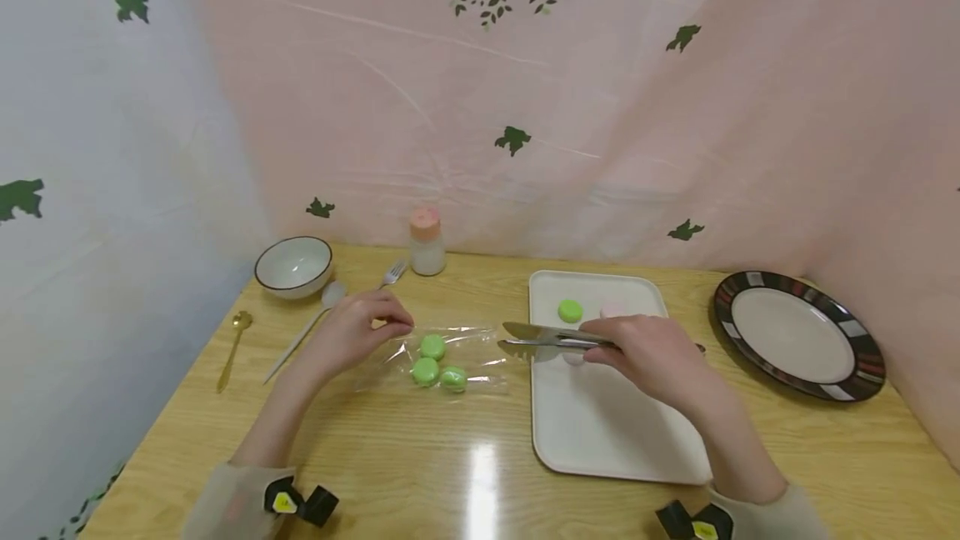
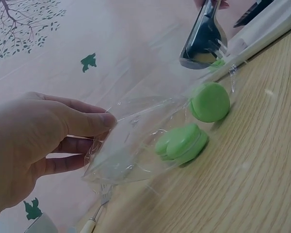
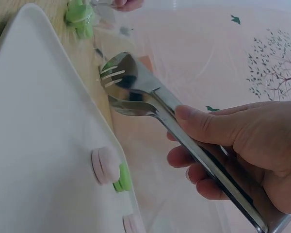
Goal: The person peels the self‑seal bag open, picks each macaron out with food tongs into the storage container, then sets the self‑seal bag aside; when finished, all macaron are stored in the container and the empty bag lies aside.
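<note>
My left hand (image 1: pixel 352 332) pinches the edge of a clear plastic bag (image 1: pixel 483 348) lying on the table. Inside the bag are three green macarons (image 1: pixel 425 371). Metal serving tongs (image 1: pixel 536 331) are gripped in my right hand (image 1: pixel 652 357), their ends slightly apart near the bag's right end, with nothing between them. Below the tongs is a white rectangular tray (image 1: pixel 600 432). It bears a green macaron (image 1: pixel 570 311) and two pale pink macarons (image 3: pixel 105 166), partly hidden by the tongs and right hand in the head view.
A dark-rimmed bowl (image 1: pixel 294 267) stands at the back left, near a fork (image 1: pixel 393 272), a grey-handled spoon (image 1: pixel 332 297) and a gold spoon (image 1: pixel 240 323). Behind the bag is a pink-capped jar (image 1: pixel 427 244). A dark-rimmed plate (image 1: pixel 795 336) sits right of the tray.
</note>
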`<action>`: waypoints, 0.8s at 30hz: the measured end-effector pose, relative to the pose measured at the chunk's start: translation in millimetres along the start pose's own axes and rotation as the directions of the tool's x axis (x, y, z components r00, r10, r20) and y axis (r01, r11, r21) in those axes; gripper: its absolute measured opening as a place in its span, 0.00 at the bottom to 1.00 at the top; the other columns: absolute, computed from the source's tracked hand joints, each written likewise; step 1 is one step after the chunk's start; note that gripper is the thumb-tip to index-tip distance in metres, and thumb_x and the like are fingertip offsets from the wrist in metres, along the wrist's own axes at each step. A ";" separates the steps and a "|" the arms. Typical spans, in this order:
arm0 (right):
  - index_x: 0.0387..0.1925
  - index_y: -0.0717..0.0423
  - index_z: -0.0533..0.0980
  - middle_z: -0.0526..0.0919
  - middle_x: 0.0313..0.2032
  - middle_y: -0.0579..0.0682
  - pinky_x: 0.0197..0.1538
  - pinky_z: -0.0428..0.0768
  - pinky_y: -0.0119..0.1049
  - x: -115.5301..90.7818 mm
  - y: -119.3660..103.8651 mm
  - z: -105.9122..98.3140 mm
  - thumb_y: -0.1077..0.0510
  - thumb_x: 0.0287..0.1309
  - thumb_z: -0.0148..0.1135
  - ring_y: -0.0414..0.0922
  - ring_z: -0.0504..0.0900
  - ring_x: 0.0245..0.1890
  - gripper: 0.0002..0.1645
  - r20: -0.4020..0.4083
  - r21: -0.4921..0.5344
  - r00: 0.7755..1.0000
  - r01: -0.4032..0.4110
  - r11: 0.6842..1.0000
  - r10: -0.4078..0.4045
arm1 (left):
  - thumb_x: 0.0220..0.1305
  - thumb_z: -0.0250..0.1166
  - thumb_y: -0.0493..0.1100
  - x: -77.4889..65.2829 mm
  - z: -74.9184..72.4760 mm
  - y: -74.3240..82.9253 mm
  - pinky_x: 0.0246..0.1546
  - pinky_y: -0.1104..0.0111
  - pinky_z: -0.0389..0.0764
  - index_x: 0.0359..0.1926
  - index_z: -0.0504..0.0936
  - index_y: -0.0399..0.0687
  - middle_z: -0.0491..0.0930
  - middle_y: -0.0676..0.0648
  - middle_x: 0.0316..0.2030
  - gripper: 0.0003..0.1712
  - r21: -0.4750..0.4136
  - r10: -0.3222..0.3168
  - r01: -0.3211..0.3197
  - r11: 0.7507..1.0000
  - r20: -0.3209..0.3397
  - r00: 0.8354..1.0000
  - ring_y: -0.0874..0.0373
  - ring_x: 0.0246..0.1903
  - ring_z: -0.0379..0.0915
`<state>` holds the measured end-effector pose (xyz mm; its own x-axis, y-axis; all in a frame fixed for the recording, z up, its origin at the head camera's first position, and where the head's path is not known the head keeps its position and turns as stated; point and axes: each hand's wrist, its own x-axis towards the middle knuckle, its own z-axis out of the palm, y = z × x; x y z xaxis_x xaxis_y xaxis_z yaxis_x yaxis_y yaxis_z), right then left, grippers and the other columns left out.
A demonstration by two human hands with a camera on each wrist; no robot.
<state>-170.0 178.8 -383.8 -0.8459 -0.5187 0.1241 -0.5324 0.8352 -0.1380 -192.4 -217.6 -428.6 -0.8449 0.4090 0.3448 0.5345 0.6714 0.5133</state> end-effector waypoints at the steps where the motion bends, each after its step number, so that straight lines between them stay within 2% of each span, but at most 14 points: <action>1: 0.44 0.38 0.81 0.83 0.32 0.33 0.26 0.67 0.28 1.2 -1.0 0.6 0.44 0.53 0.65 0.32 0.71 0.24 0.15 -0.004 -0.003 1.000 -0.006 1.000 0.006 | 0.56 0.69 0.43 0.7 0.5 -0.1 0.36 0.64 0.82 0.32 0.86 0.56 0.81 0.63 0.30 0.02 -0.001 -0.001 0.001 1.000 0.003 1.000 0.69 0.33 0.76; 7: 0.40 0.38 0.82 0.79 0.25 0.33 0.24 0.65 0.29 8.6 -7.8 6.6 0.45 0.49 0.68 0.35 0.68 0.22 0.14 -0.014 -0.021 0.999 -0.035 0.999 0.035 | 0.57 0.68 0.43 1.6 0.9 -1.6 0.35 0.64 0.81 0.32 0.86 0.55 0.80 0.63 0.30 0.02 0.006 -0.022 0.022 1.000 0.020 1.000 0.68 0.33 0.75; 15: 0.36 0.37 0.82 0.81 0.26 0.30 0.24 0.65 0.30 19.6 -18.5 17.4 0.46 0.50 0.68 0.36 0.67 0.22 0.10 -0.004 -0.043 1.000 0.031 0.999 -0.031 | 0.58 0.68 0.46 0.6 1.5 -1.7 0.36 0.66 0.81 0.33 0.86 0.54 0.80 0.63 0.31 0.04 0.030 -0.074 0.073 0.997 0.036 0.997 0.68 0.34 0.75; 24: 0.38 0.34 0.81 0.77 0.25 0.28 0.27 0.66 0.30 28.1 -26.9 19.5 0.44 0.53 0.65 0.32 0.68 0.20 0.10 0.027 0.026 0.996 0.090 0.996 -0.091 | 0.57 0.68 0.45 1.8 4.7 -0.6 0.37 0.64 0.82 0.32 0.86 0.56 0.80 0.63 0.31 0.02 0.026 -0.049 0.048 0.999 0.020 0.999 0.68 0.34 0.76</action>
<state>-180.1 138.2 -395.8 -0.7946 -0.5970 0.1099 -0.6071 0.7800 -0.1520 -194.4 -214.4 -432.0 -0.8701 0.3882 0.3037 0.4926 0.7063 0.5084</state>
